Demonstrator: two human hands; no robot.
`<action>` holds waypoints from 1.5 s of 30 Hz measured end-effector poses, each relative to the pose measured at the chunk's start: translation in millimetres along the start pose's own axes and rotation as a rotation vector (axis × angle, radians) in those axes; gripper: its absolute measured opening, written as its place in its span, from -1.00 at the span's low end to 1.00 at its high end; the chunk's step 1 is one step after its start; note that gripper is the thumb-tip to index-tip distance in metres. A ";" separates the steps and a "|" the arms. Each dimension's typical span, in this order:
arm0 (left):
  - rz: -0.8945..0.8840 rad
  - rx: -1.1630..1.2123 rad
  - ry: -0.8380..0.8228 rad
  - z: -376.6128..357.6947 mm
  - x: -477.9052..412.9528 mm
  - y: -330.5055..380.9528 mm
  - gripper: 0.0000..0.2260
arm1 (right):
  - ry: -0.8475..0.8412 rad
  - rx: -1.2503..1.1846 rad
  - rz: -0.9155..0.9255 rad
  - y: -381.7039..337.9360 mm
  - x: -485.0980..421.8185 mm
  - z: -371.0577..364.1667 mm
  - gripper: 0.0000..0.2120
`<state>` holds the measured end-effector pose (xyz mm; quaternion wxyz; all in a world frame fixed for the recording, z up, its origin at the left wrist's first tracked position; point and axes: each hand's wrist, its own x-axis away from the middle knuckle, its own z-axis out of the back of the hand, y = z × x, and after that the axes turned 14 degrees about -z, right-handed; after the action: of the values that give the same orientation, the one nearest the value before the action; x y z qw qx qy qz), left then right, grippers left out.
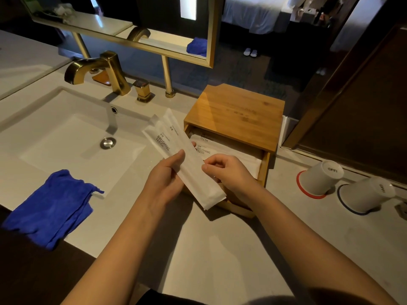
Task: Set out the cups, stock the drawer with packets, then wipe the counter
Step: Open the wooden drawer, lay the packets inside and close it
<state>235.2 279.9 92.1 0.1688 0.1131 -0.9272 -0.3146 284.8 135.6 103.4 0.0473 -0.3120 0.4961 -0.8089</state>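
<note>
My left hand [164, 175] grips two long white toothbrush packets [174, 148] printed "BRUSHING TEETH", held slanted over the counter beside the open drawer. My right hand [226, 170] pinches the right edge of these packets near their lower half. The wooden drawer box [237, 115] stands open, with more white packets [211, 148] lying inside. Two white cups stand upside down at the right, one [320, 177] on a red-rimmed coaster, the other [366, 194] on a blue-rimmed coaster. A blue cloth [52, 208] lies on the sink's front left edge.
A white rectangular sink [66, 139] with a gold faucet [99, 69] fills the left. A gold-framed mirror [136, 25] hangs behind on gold posts. The grey counter [220, 249] runs under my arms. A dark wooden door frame [330, 102] stands at the right.
</note>
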 end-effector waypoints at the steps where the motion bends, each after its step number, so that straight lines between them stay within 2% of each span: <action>1: -0.004 -0.008 -0.010 0.4 0.5 0.0 -0.73 | -0.011 -0.017 -0.009 -1.5 0.8 0.4 -0.95; 4: -0.007 -0.009 0.016 0.9 1.1 1.2 -0.79 | -0.003 -0.061 -0.016 -3.6 0.3 2.3 -0.95; 7: -0.033 -0.083 0.067 2.1 3.4 2.1 -0.75 | 0.091 0.063 0.014 -4.8 -4.0 5.7 -0.91; 10: -0.084 -0.165 0.047 3.3 7.6 5.3 -0.73 | 0.056 0.145 0.044 -8.1 -5.2 9.4 -0.86; 12: -0.097 -0.185 0.040 3.0 8.5 9.1 -0.70 | 0.040 0.128 0.075 -9.5 -5.4 14.7 -0.92; 14: -0.115 -0.167 0.046 2.6 7.9 12.8 -0.71 | 0.128 0.134 0.114 -9.3 -9.1 21.8 -0.90; 17: -0.195 -0.142 0.097 2.3 6.4 19.3 -0.82 | 0.375 0.336 0.156 -5.8 -18.3 33.3 -0.88; 19: -0.221 -0.092 0.135 3.7 4.5 24.4 -0.89 | 0.420 0.445 0.119 0.1 -23.0 38.4 -0.86; 21: -0.214 -0.013 0.146 6.5 1.9 29.2 -0.93 | 0.395 0.498 0.057 7.6 -25.1 40.4 -0.85; 23: -0.217 0.048 0.167 9.0 0.5 31.2 -0.85 | 0.362 0.540 0.033 15.7 -26.6 39.1 -0.85; 26: -0.253 0.064 0.216 11.8 -0.2 30.6 -0.59 | 0.372 0.603 0.025 23.4 -29.3 33.9 -0.85; 30: -0.205 0.033 0.278 14.6 -1.0 28.0 -0.55 | 0.408 0.624 -0.022 31.4 -32.5 28.8 -0.84; 40: -0.199 -0.014 0.359 19.7 -3.8 19.7 -0.61 | 0.480 0.657 -0.023 51.8 -37.9 18.7 -0.85; 45: -0.170 -0.054 0.359 20.4 -2.6 20.4 -0.86 | 0.516 0.656 0.026 57.2 -40.6 16.4 -0.83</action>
<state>227.6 307.7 89.0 0.3074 0.2407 -0.8605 -0.3273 313.0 109.8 42.3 0.0286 -0.0614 0.2118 -0.9750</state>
